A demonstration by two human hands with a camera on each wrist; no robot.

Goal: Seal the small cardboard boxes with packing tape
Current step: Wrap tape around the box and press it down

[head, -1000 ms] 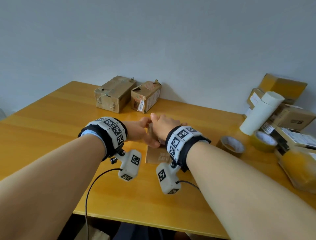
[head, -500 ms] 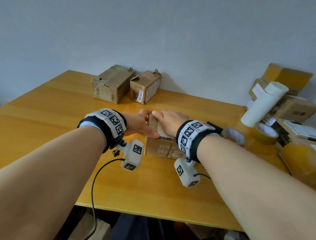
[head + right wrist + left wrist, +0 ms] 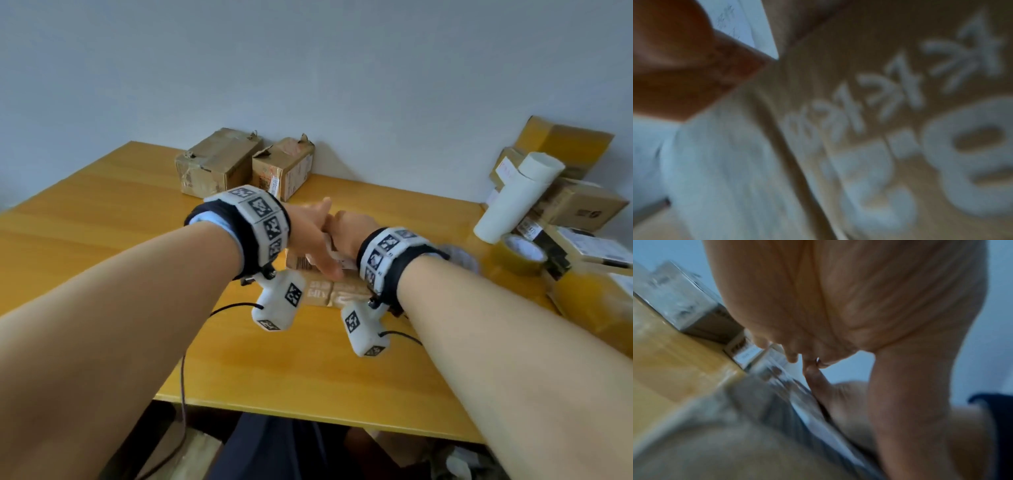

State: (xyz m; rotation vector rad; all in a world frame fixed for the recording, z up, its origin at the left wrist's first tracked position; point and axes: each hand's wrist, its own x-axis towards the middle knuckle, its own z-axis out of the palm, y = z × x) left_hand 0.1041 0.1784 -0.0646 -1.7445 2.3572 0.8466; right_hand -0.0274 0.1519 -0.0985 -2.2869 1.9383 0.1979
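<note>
A blurred brown cardboard box point(image 3: 869, 48) printed with large white characters fills the frame from twelve to five o'clock, while part of the right hand point(image 3: 680, 65) at ten o'clock touches a white label point(image 3: 748, 27) on it.

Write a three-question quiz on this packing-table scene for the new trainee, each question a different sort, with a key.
1. True or false: two cardboard boxes stand side by side at the far edge of the table, by the wall.
2. Multiple choice: where are both hands right now? A) on a tape roll B) on the box with white lettering in front of the person C) on the white tube
3. Fill in: the tape roll lies just in front of the white ____, on the person's right.

Key: 1 true; 2 B; 3 tube
</note>
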